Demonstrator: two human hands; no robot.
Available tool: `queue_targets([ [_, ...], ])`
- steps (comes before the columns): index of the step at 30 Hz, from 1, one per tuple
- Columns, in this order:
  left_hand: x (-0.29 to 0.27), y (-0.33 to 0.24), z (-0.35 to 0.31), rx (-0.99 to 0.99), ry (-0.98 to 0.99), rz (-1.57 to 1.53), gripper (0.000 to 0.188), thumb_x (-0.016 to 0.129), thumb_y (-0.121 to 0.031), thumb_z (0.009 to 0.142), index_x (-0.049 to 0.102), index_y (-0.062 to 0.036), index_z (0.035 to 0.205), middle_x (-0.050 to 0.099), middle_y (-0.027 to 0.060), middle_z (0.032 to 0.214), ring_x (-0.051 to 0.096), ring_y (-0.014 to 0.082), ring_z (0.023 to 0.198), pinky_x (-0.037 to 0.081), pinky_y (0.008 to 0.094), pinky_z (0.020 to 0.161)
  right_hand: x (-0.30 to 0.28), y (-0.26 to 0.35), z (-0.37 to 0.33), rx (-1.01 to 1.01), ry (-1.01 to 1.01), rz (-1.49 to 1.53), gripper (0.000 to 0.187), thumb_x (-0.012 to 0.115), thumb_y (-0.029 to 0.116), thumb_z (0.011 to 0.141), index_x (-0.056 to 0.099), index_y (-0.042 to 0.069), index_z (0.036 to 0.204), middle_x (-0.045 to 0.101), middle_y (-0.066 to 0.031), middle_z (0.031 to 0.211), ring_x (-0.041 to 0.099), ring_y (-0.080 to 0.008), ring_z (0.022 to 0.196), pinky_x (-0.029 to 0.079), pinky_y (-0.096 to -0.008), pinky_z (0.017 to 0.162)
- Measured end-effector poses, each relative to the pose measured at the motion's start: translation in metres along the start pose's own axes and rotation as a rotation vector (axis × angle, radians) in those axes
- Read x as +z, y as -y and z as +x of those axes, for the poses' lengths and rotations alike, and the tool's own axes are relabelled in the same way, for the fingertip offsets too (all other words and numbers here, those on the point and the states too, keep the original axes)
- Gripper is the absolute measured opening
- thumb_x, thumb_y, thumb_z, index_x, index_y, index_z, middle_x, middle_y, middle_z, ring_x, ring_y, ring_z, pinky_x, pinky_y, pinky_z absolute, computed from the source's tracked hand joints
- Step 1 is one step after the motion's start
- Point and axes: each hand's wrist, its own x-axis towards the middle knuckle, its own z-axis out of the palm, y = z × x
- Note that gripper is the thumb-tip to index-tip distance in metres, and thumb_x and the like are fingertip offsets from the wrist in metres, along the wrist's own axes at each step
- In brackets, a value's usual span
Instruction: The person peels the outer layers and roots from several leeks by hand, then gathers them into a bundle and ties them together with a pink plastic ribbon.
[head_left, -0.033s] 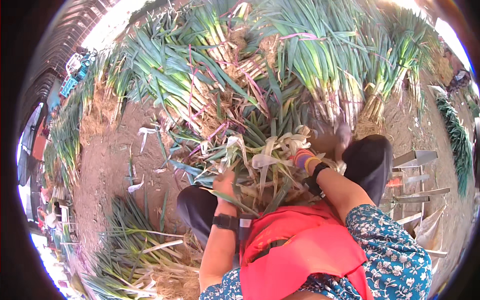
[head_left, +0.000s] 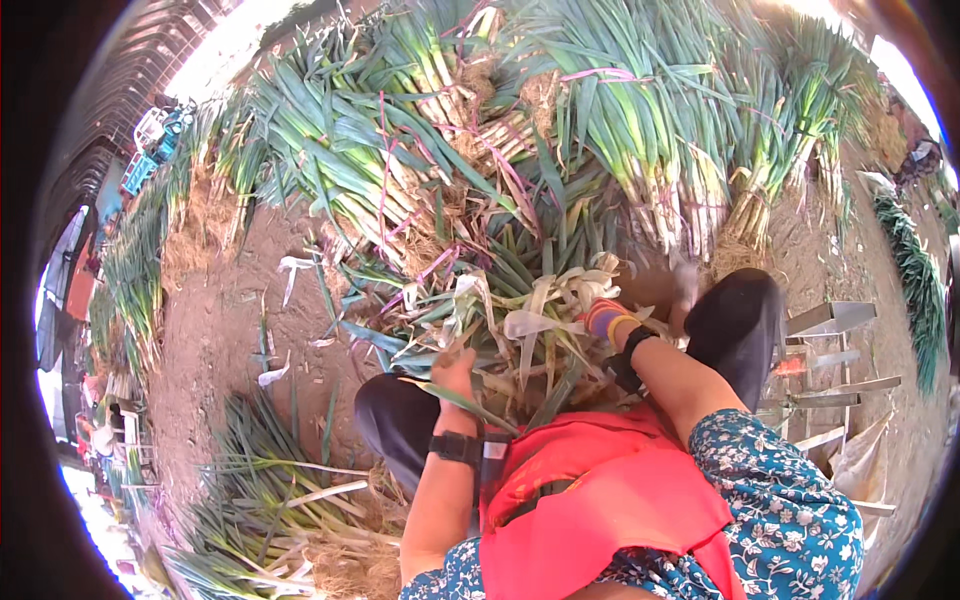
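My bare left hand (head_left: 455, 372) is over the heap in front of me, its fingers curled beside pale, torn leek leaves (head_left: 465, 300). What they close on is hidden. A long green leek leaf (head_left: 465, 400) crosses the wrist. On the right, my right hand (head_left: 606, 318) wears a striped purple and orange glove, and its fingers bend inward against whitish peeled leaves (head_left: 590, 280). I cannot make out what it grips. Leek scraps (head_left: 530, 370) fill the space between both hands and my knees. A blurred pale shape (head_left: 685, 290) shows just beyond the right hand.
Large leek bundles (head_left: 640, 130), some tied with pink string, lie beyond the heap. Loose leeks (head_left: 290, 510) with roots are at lower left. A metal frame (head_left: 830, 320) stands to my right. Bare soil (head_left: 215, 330) is on the left, and a blue vehicle (head_left: 150, 150) is far off.
My left hand has shifted slightly down and to the right, with its thumb showing more clearly. The blurred pale shape by the right hand has changed. The right hand barely moved.
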Motion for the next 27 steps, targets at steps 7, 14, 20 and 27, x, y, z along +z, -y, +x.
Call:
queue_targets([
  [7,0.01,0.015,-0.041,-0.552,0.091,-0.11,0.059,0.072,-0.021,0.074,0.048,0.0035,0.121,0.056,0.0132,0.11,0.056,0.0239,0.093,0.046,0.0344,0.078,0.003,-0.013,-0.005,-0.039,0.064,0.134,0.052,0.058,0.05,0.079,0.061,0.01,0.111,0.06,-0.0222,0.105,0.057,-0.0359,0.101,0.045,-0.0391,0.084],
  [14,-0.039,0.156,0.0,-0.65,-0.263,-0.019,0.059,0.077,-0.032,0.069,0.055,0.0007,0.112,0.062,0.0127,0.098,0.06,0.0279,0.082,0.048,0.0406,0.065,-0.033,-0.004,-0.012,0.568,0.054,0.065,0.093,0.075,0.057,0.053,0.041,0.008,0.124,0.043,-0.0128,0.126,0.041,-0.0298,0.12,0.036,-0.044,0.095],
  [20,-0.001,0.177,0.007,-0.897,-0.073,-0.175,0.044,0.081,-0.029,0.065,0.059,-0.0122,0.1,0.061,0.005,0.087,0.057,0.0234,0.069,0.047,0.0372,0.057,0.005,-0.113,0.05,0.561,0.227,0.222,0.106,0.075,0.058,0.054,0.031,0.002,0.132,0.046,-0.022,0.128,0.047,-0.0325,0.118,0.039,-0.0437,0.095],
  [27,0.015,0.22,0.022,-0.979,0.053,-0.454,0.026,0.06,-0.02,0.081,0.06,-0.0106,0.106,0.063,0.0088,0.1,0.06,0.0239,0.091,0.049,0.0343,0.078,0.128,-0.178,0.092,0.129,0.377,0.12,0.059,0.066,0.038,0.078,0.046,0.001,0.12,0.059,-0.0156,0.099,0.056,-0.0274,0.084,0.046,-0.0381,0.076],
])
